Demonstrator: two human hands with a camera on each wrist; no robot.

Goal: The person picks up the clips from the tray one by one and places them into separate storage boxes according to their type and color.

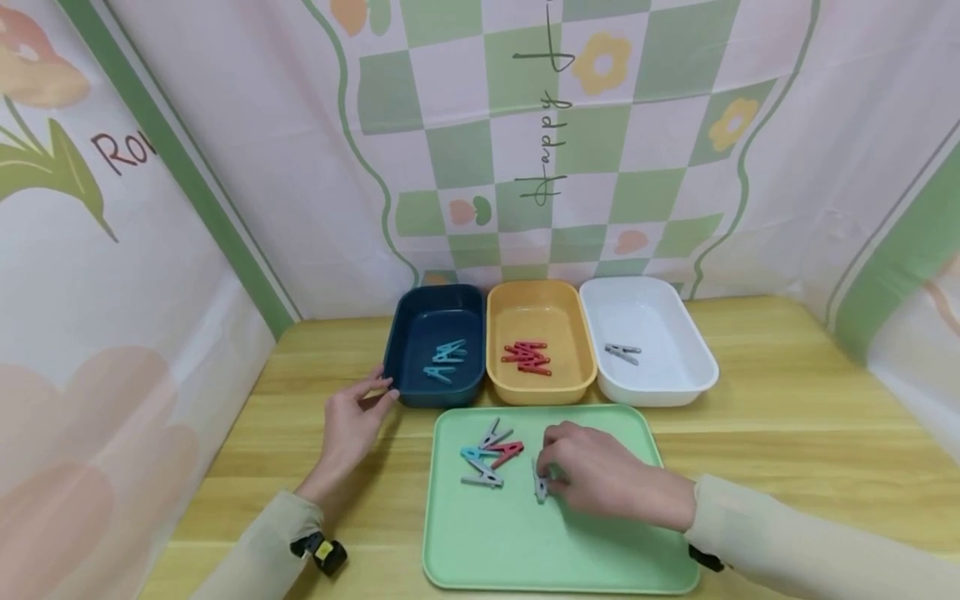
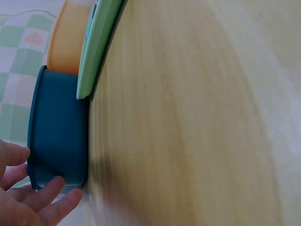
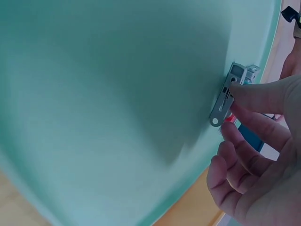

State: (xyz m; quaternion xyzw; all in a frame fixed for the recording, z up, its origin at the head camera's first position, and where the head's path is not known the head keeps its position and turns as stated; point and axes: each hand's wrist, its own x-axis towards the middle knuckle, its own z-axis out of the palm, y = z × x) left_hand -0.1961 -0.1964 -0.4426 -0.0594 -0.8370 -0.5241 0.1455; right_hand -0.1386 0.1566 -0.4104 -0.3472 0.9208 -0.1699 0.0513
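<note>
My right hand [image 1: 603, 473] pinches a grey clothespin [image 1: 540, 487] between thumb and index finger, low over the green tray [image 1: 487, 546]. In the right wrist view the thumb lies across that clothespin's flat side. To its left on the tray is a small pile: grey clothespins [image 1: 484, 480], a light blue clothespin [image 1: 471, 454] and a red clothespin [image 1: 508, 452]. My left hand [image 1: 351, 425] touches the near left corner of the dark blue bin [image 1: 401, 333], fingers loosely extended. In the left wrist view its fingertips [image 2: 70, 197] are against the bin's outside.
Light blue clothespins [image 1: 447, 354] lie in the dark blue bin. Beside it, the yellow bin [image 1: 536, 300] holds red clothespins [image 1: 527, 357], and the white bin [image 1: 667, 325] a grey clothespin [image 1: 622, 353]. The bins stand side by side behind the tray on a wooden table [image 1: 795, 417], before a patterned cloth.
</note>
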